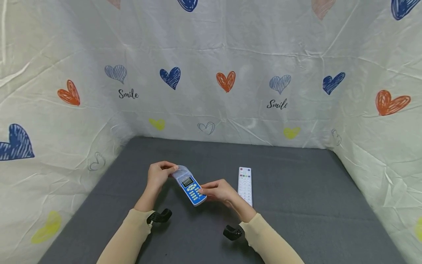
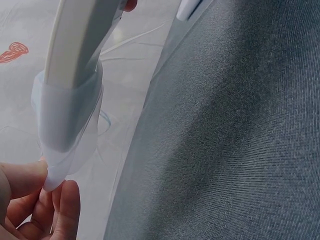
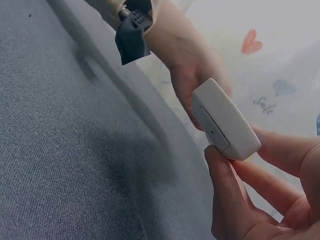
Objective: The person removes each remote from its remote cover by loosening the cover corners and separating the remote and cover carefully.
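A remote control (image 1: 192, 190) with a blue face, a small display and pale buttons is held tilted above the dark table. A translucent plastic sleeve (image 2: 65, 135) covers its far end. My left hand (image 1: 159, 174) pinches the closed tip of that sleeve between thumb and fingers. At the remote's near end, my right hand (image 1: 217, 191) grips it, thumb on the face and fingers beneath. In the right wrist view, the remote's white end (image 3: 225, 120) faces the camera. A long white remote (image 1: 245, 185) lies on the table beyond my right wrist, its lower end partly hidden.
The table is covered with dark grey cloth (image 1: 296, 183). A white curtain (image 1: 197, 102) printed with hearts surrounds its back and sides. Black wrist cameras (image 1: 159, 216) are strapped at both sleeves.
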The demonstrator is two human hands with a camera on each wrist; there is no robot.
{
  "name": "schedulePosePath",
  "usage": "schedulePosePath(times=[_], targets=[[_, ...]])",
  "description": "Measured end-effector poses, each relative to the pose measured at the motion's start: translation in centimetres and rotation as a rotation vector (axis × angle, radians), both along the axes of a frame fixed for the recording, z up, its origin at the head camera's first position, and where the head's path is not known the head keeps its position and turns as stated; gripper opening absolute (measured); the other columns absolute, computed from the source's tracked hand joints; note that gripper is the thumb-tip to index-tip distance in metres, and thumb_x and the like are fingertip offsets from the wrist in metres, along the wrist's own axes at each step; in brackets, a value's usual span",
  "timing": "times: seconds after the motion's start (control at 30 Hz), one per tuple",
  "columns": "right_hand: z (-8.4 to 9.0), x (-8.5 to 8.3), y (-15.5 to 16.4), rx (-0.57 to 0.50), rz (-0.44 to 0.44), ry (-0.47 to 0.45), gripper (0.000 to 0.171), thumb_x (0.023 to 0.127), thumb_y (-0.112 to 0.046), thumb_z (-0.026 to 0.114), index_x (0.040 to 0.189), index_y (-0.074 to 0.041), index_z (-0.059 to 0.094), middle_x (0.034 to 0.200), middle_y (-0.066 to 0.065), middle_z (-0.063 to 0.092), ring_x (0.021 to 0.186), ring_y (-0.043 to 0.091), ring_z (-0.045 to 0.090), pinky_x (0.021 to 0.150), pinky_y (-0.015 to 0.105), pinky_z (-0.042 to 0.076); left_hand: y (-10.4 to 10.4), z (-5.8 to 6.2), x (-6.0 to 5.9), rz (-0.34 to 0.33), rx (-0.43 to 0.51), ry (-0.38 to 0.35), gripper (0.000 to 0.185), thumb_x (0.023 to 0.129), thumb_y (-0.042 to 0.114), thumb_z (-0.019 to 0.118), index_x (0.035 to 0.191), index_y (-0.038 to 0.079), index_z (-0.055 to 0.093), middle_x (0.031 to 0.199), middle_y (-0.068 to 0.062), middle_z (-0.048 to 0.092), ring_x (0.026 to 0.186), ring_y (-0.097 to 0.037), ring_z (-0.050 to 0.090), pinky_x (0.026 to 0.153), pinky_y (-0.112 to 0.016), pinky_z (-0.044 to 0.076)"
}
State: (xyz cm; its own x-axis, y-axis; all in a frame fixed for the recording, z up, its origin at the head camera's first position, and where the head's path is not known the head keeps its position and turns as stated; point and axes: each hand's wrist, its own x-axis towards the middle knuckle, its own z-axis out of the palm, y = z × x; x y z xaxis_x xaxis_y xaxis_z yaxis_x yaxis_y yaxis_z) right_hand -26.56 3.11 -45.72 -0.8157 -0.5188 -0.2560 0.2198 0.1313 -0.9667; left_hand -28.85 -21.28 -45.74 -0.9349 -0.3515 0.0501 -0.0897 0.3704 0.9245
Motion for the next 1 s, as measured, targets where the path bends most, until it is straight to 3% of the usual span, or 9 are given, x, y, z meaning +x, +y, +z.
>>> schedulePosePath(times=[1.0], targets=[[-0.38,0.04,0.3,0.005,-0.018,-0.023,0.033,0.085,-0.014,0.071,0.112,0.004,0.067,0.102,0.016,0.071,0.079,0.015,0.068,0.078,0.034,0.057,-0.27,-0.46,-0.19,0.012,0.011,-0.008,0.02,0.086,0.019,0.071,0.094,0.0,0.071,0.095,-0.015,0.065,0.073,-0.022,0.061,0.075,-0.042,0.054]])
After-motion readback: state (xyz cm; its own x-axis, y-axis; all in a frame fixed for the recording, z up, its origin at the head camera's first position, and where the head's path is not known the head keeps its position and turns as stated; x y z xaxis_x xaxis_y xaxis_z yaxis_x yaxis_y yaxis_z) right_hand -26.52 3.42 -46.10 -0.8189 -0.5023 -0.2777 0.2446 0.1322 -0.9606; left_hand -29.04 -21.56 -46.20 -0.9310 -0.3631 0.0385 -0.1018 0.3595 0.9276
